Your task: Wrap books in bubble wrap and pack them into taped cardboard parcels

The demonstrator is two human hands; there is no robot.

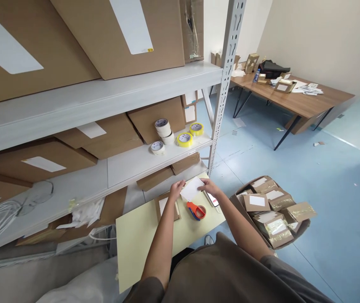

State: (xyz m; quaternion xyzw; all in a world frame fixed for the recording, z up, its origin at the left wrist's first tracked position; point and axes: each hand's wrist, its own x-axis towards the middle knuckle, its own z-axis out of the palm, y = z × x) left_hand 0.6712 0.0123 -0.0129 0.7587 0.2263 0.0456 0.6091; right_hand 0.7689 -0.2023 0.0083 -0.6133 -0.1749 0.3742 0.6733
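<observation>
Above the pale yellow board (132, 244), my left hand (177, 189) and my right hand (209, 186) hold a white sheet of paper (191, 189) between them. My right fingers pinch its right edge. My left fingers are closed at the opposite edge, partly hidden by the hand itself. An orange and blue tape dispenser (196, 210) lies just below the sheet. Beside my left forearm is a small cardboard box (159, 211) with a white label, partly covered by the arm. A phone (213, 199) with a lit screen lies under my right wrist.
A metal shelf (126, 166) ahead bears cardboard boxes (104, 139), white tape rolls (162, 125) and yellow tape rolls (184, 139). On the floor to the right, a large open carton (242, 212) holds several small labelled boxes. A brown table (321, 101) stands farther back.
</observation>
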